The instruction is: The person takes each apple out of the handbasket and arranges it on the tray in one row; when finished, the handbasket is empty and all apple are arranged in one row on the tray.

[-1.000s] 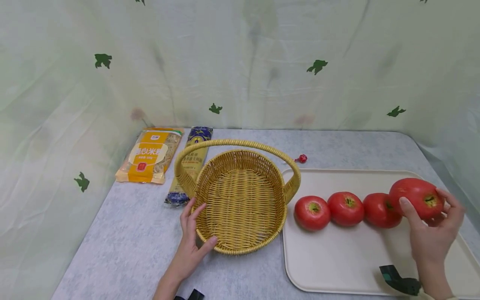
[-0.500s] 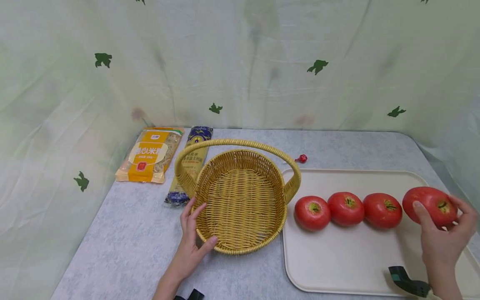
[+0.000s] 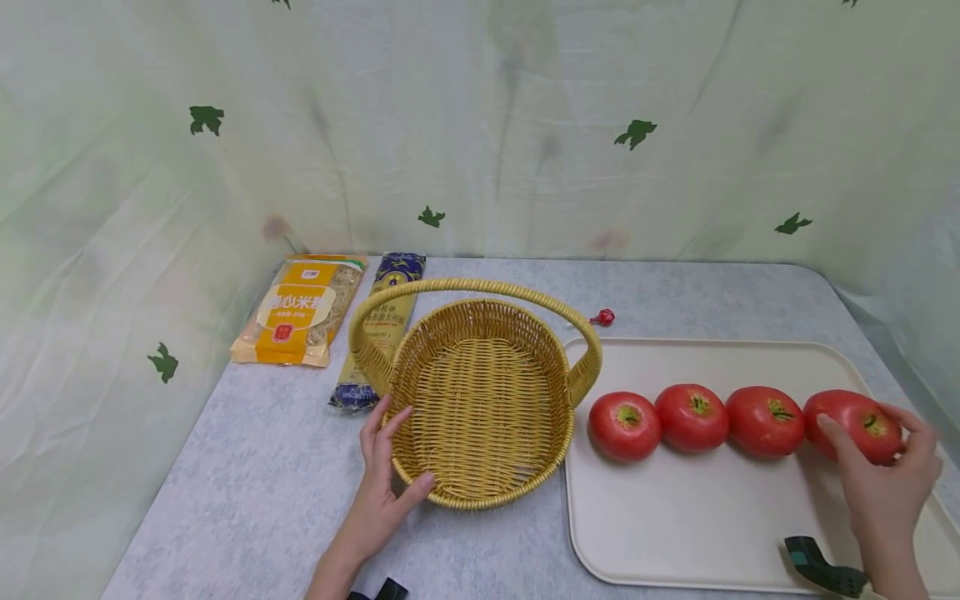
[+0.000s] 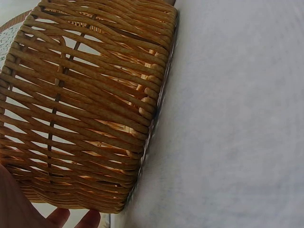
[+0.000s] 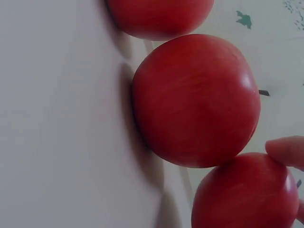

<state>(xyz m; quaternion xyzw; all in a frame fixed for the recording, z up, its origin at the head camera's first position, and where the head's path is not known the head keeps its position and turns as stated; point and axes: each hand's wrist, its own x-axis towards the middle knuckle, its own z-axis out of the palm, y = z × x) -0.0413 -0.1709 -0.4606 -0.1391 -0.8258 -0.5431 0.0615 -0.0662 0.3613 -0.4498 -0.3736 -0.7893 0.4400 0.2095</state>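
My left hand [image 3: 382, 487] rests on the near left of a round wicker basket [image 3: 483, 417], fingers spread, their tips and the thumb over the rim. The basket has nothing in it. The left wrist view shows its woven side [image 4: 90, 95] close up. My right hand [image 3: 892, 479] holds a red apple [image 3: 849, 423] between thumb and fingers at the right end of a row. I cannot tell whether it touches the beige tray [image 3: 675, 525]. Three more apples lie to its left: one [image 3: 765, 425] right beside it, then a second [image 3: 688, 421] and a third [image 3: 622, 432].
An orange-labelled food bag [image 3: 298, 321] lies at the back left. A spaghetti packet [image 3: 386, 321] is partly behind the basket's handle. A small red-wrapped lollipop [image 3: 604, 317] sits behind the tray. Pale fabric [image 3: 487, 150] hangs along the back and sides.
My right hand has carried the apple rightward, off the third one's top, and lowered it to the row's right end. The left hand and basket have stayed put.
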